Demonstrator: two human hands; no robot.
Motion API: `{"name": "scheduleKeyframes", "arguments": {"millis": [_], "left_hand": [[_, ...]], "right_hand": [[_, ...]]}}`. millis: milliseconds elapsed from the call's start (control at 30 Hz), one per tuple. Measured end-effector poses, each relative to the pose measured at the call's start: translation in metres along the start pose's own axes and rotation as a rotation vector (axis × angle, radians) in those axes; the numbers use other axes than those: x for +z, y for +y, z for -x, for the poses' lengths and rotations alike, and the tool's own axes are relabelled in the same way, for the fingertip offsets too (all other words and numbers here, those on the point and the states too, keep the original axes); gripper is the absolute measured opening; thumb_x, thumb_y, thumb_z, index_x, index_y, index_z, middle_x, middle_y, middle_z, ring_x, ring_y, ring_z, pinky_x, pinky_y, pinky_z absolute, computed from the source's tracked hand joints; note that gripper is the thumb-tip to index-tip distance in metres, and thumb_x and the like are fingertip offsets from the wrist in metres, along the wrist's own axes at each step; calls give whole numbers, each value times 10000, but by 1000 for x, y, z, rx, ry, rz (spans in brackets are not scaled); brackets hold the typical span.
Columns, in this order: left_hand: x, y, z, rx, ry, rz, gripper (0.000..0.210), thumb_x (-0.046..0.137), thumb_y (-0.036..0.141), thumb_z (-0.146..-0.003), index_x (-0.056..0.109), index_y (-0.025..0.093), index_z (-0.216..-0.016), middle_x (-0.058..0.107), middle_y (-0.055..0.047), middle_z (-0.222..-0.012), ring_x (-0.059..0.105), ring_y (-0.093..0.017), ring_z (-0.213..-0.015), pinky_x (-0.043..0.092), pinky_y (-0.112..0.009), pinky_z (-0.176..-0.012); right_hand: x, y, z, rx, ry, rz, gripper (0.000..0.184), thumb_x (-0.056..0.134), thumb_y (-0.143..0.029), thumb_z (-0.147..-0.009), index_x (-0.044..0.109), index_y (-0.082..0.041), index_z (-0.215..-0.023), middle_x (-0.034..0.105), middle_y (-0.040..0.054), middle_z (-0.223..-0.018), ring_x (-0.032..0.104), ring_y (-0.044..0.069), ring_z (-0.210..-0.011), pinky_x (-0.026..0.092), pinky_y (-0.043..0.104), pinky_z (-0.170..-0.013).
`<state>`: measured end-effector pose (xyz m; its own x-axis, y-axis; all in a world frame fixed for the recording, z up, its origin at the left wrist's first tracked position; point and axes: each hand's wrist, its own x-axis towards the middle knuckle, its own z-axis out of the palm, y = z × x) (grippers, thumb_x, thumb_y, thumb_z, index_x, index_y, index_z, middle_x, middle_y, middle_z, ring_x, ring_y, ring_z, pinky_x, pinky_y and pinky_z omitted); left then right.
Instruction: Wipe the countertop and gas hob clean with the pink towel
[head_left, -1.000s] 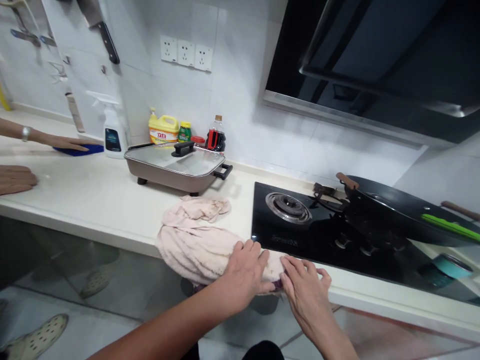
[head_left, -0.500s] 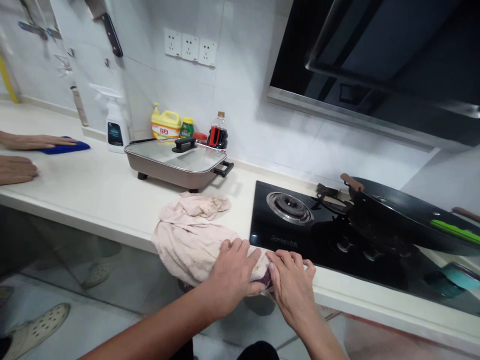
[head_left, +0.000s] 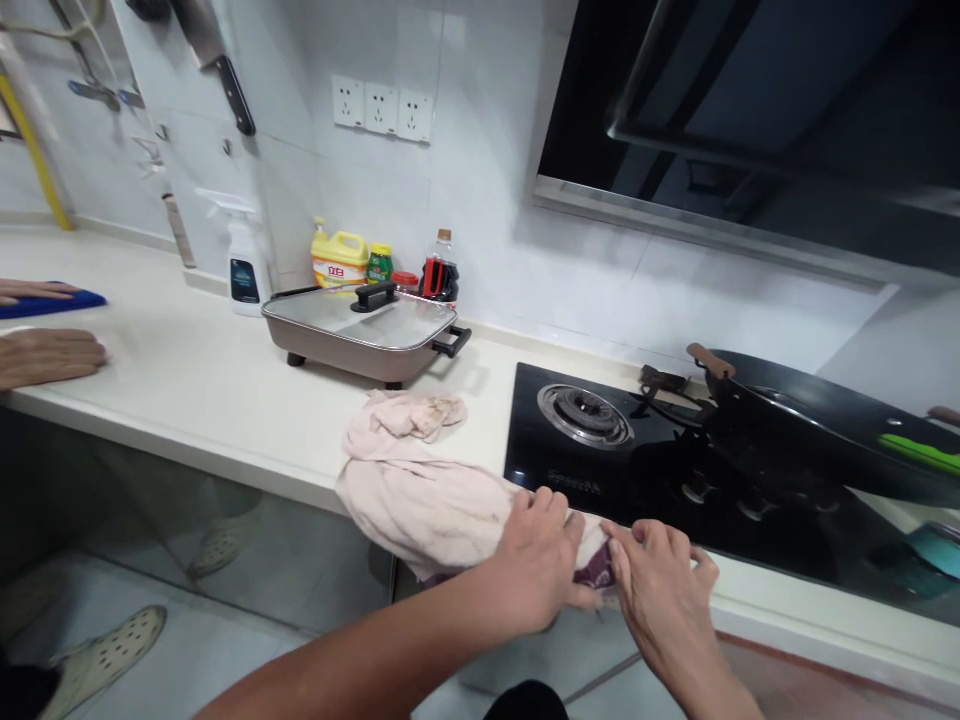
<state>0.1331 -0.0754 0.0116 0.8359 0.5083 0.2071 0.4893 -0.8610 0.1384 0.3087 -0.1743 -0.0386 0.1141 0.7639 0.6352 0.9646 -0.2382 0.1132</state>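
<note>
A pale pink cloth point(head_left: 427, 495) with brown stains lies bunched along the counter's front edge, partly hanging over it. My left hand point(head_left: 536, 560) is closed over its right part, fingers on top and thumb on the near side. Just right of it, my right hand point(head_left: 664, 585) grips the cloth's end, where a dark purple patch point(head_left: 596, 568) shows between the hands. The fingertips of both hands rest along the counter edge in front of the black gas stove point(head_left: 577, 470). How much cloth lies under the palms is hidden.
An electric pan point(head_left: 341, 345) with a glass lid stands behind the cloth. A wok point(head_left: 810, 420) sits on the right burner. A spray bottle point(head_left: 244, 265) and a soy sauce bottle point(head_left: 440, 270) stand near the wall. At left, another person's hand point(head_left: 52, 355) rests on the counter point(head_left: 187, 400).
Both my hands have slid right along the counter edge, drawing the cloth with them. The other person's hand with the blue cloth has moved left; their nearer hand has shifted right.
</note>
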Motion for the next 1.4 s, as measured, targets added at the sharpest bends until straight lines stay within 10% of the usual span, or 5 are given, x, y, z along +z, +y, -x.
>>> {"name": "scheduleKeyframes", "arguments": {"millis": [300,933,1400], "left_hand": [[18,11,-23,119,48,19,580,705,577,-850,652,167,-1256,622,-143,-1192,507,-319,-1099,352,-466,-971],[-24,-92,61,-121,146,-199,604,801,529,-814,680,176,-1290,646,-160,-1180,546,-353,-1116,355,-522,-1004],[3,-16,21,2,119,-64,763,825,649,-727,618,169,-1283,643,-99,-1147,538,-299,-1052,371,-479,-983]], "right_hand": [[-1,-9,5,51,-59,86,372,344,-363,-1087,677,-203,-1137,615,84,-950,520,255,-904,330,425,-791],[-9,-133,-54,-93,-104,-203,233,416,-257,-1053,647,-225,-1049,607,71,-985,490,241,-920,322,410,-831],[-10,-30,-28,-63,-132,-66,296,478,-328,-1055,685,-376,-1261,614,34,-955,496,223,-893,267,423,-832]]}}
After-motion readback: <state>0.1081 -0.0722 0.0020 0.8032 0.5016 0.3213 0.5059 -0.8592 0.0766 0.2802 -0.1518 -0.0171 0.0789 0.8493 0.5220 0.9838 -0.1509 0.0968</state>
